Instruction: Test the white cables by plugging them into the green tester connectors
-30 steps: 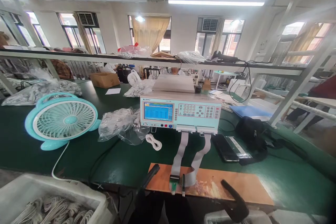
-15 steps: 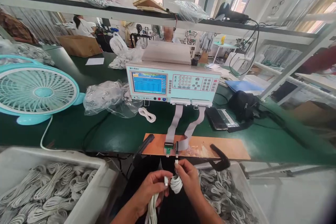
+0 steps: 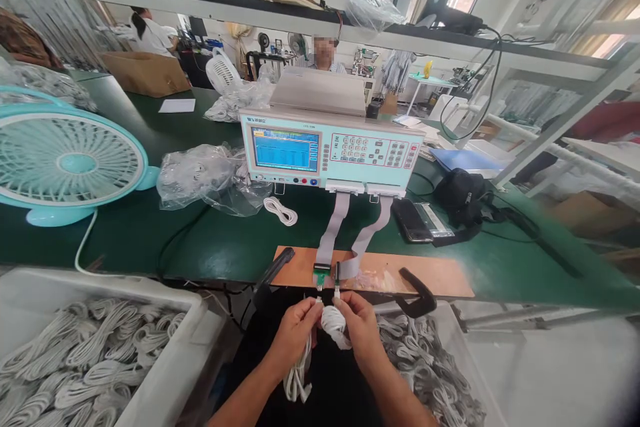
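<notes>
My left hand (image 3: 296, 328) pinches a white cable connector just below the small green circuit board (image 3: 321, 276); whether the two touch I cannot tell. More white cable (image 3: 299, 381) hangs in a bundle under that hand. With closed fingertips my right hand (image 3: 363, 328) grips another white connector (image 3: 337, 293) at the lower end of the upright test socket (image 3: 337, 271). Between both hands hangs a bundled coil of white cable (image 3: 333, 321). Grey ribbon cables (image 3: 333, 233) run from the board and socket up to the tester (image 3: 285, 147), whose screen is lit.
White bins (image 3: 187, 310) of coiled cables stand at left and right below the table. Black clamps (image 3: 423, 300) hold an orange board (image 3: 415, 273) at the table edge. A turquoise fan (image 3: 77, 163), bagged cables (image 3: 200, 177), a loose coil (image 3: 280, 211) and a phone (image 3: 413, 221) lie around. A person (image 3: 325, 57) sits behind.
My left hand has risen and brought its connector up to the green board. My right hand has shifted slightly up with its connector. The tester's screen shows a different display.
</notes>
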Tool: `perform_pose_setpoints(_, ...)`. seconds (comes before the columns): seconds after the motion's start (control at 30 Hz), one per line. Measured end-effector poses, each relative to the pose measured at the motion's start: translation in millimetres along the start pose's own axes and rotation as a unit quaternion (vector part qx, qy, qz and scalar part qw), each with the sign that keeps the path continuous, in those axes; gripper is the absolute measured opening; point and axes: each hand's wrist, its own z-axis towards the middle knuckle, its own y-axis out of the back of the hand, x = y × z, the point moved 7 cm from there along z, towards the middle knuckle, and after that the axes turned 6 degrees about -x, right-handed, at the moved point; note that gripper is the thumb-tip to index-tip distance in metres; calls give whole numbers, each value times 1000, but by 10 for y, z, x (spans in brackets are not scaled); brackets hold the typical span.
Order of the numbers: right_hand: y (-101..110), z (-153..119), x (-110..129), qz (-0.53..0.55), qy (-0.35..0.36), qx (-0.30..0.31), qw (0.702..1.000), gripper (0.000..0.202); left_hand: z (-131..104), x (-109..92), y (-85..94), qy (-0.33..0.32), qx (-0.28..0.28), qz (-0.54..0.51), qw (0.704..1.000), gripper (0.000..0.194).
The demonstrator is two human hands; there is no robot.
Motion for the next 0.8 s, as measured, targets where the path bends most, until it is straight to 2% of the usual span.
perform_pose_setpoints(0.1,-24,24,-57,54,-48,-7,997,32,24,-12,13,3,-1,10,1000,38)
perform_pose_setpoints(0.23,-54,42,-58,97,-65,-14,993,34,65,-43,37,9,-29,5,1000,34)
perform_pose_setpoints(0.5,-23,41,-58,64,-57,6,996,32,131,-51,12,6,-52,-42,998,36)
perform_pose_setpoints(0.7,-53,8,-9,64,-60,16,996,33,108,-8,-22,12,-122,-125,985,41)
perform_pose_setpoints(0.8,-74,-7,4,73,-63,23,995,32,106,-16,-29,1,-124,-129,984,41)
